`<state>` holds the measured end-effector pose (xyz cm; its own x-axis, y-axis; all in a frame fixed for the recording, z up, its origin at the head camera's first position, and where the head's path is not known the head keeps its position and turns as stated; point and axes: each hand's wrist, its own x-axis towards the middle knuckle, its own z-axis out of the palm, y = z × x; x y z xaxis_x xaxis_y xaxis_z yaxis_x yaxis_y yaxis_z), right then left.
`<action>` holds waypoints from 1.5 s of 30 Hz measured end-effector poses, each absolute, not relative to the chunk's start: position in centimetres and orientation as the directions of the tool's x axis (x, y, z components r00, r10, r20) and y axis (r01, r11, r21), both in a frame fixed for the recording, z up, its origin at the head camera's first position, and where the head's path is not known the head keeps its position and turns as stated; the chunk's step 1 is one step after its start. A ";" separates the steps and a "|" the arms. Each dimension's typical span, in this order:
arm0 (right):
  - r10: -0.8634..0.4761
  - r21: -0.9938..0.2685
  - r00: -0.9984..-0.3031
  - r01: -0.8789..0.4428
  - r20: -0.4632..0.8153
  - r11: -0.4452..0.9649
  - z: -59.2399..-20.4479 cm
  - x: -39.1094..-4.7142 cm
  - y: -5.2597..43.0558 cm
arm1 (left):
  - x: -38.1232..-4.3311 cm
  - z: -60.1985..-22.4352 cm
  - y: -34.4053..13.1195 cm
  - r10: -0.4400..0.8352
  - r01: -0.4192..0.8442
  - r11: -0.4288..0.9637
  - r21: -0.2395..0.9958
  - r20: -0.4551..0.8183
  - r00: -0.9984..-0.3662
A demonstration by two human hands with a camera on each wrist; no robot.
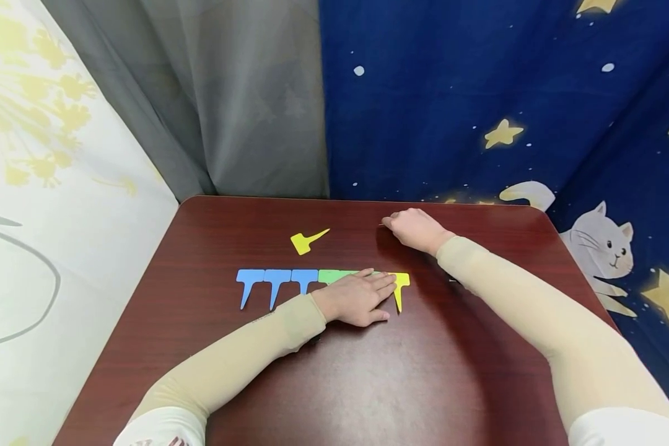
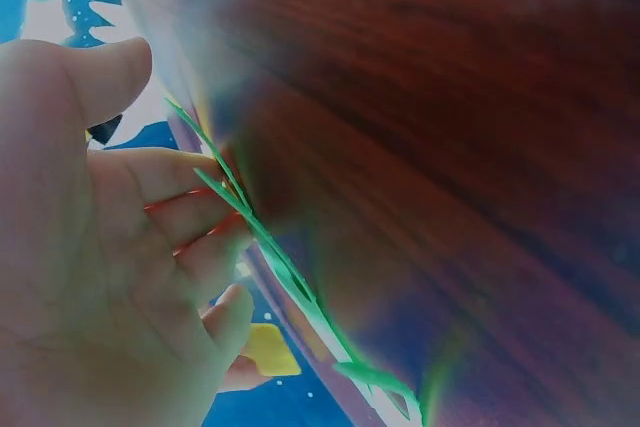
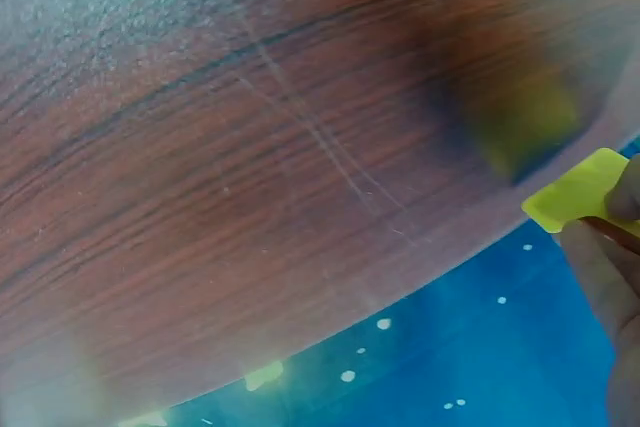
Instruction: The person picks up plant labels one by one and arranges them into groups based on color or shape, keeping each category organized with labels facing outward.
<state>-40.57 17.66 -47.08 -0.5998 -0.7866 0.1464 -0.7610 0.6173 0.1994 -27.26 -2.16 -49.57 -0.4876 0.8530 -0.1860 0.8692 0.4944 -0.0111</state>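
A row of T-shaped plant labels lies across the table: three blue labels (image 1: 277, 276) at left, green labels (image 1: 329, 275) in the middle and a yellow label (image 1: 402, 280) at the right end. My left hand (image 1: 359, 298) rests flat over the green part, fingers straight and pointing right, hiding most of it; the fingertips reach the yellow end. At the far side of the table, my right hand (image 1: 415, 229) pinches another yellow plant label (image 3: 572, 192) between thumb and fingers. Its stem is hidden by the hand in the right wrist view.
One loose yellow label (image 1: 301, 243) lies behind the row, its stem pointing to the upper right. The brown table (image 1: 401, 384) ends at a far edge against a grey curtain (image 1: 262, 93) and a blue starry curtain (image 1: 424, 111).
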 end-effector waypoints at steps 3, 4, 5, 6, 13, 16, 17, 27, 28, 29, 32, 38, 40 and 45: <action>-0.784 0.179 -0.608 -0.763 0.127 0.621 -46.0 -40.0 17.9 | -27.3 -49.5 -2.2 0.851 0.867 0.497 -0.012 -0.188 -0.491; -0.783 0.175 -0.610 -0.764 0.120 0.621 -45.6 -39.7 18.0 | -27.4 -49.4 -2.2 0.851 0.867 0.498 -0.012 -0.187 -0.491; -0.782 0.173 -0.612 -0.763 0.114 0.622 -45.3 -39.5 18.1 | -27.4 -49.3 -2.2 0.851 0.867 0.499 -0.011 -0.185 -0.492; -0.780 0.175 -0.616 -0.761 0.109 0.625 -44.9 -39.2 18.2 | -27.4 -49.3 -2.2 0.851 0.866 0.500 -0.008 -0.184 -0.492; -0.778 0.160 -0.626 -0.763 0.054 0.626 -43.9 -37.0 19.4 | -27.4 -49.1 -2.0 0.852 0.867 0.498 -0.003 -0.182 -0.491; -0.778 0.133 -0.628 -0.770 0.017 0.624 -44.2 -35.6 20.0 | -27.3 -49.1 -1.9 0.853 0.868 0.497 -0.005 -0.183 -0.489; -0.776 0.123 -0.630 -0.770 0.006 0.626 -44.3 -35.2 20.2 | -27.2 -49.2 -1.9 0.853 0.868 0.496 -0.005 -0.183 -0.489; -0.745 0.104 -0.667 -0.742 -0.015 0.663 -45.6 -31.9 21.7 | -27.2 -49.1 -1.8 0.854 0.868 0.496 -0.007 -0.181 -0.489; -0.742 0.101 -0.670 -0.740 -0.013 0.665 -45.7 -31.7 21.8 | -27.2 -49.1 -1.8 0.853 0.868 0.496 -0.008 -0.182 -0.489; -0.742 0.099 -0.671 -0.739 -0.009 0.667 -45.8 -31.5 21.9 | -27.2 -49.2 -1.7 0.852 0.868 0.497 -0.007 -0.183 -0.490; -0.743 0.105 -0.669 -0.738 0.007 0.666 -46.2 -30.8 22.2 | -27.2 -49.2 -1.7 0.850 0.867 0.498 -0.003 -0.195 -0.489; -0.773 0.132 -0.634 -0.764 0.032 0.632 -46.9 -29.7 22.4 | -27.2 -49.1 -1.8 0.838 0.859 0.512 -0.006 -0.215 -0.501; -0.783 0.151 -0.621 -0.771 0.033 0.618 -47.1 -29.3 22.4 | -27.2 -49.0 -1.8 0.835 0.857 0.515 -0.007 -0.219 -0.504; -0.803 0.215 -0.592 -0.777 0.068 0.592 -47.8 -28.5 22.3 | -27.3 -49.0 -1.8 0.831 0.855 0.518 -0.008 -0.231 -0.506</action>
<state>-28.50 22.34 -47.79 -0.5922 -0.8029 0.0683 -0.7770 0.5915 0.2153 -27.29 -1.82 -48.97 -0.5059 0.8312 -0.2307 0.8552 0.5183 -0.0077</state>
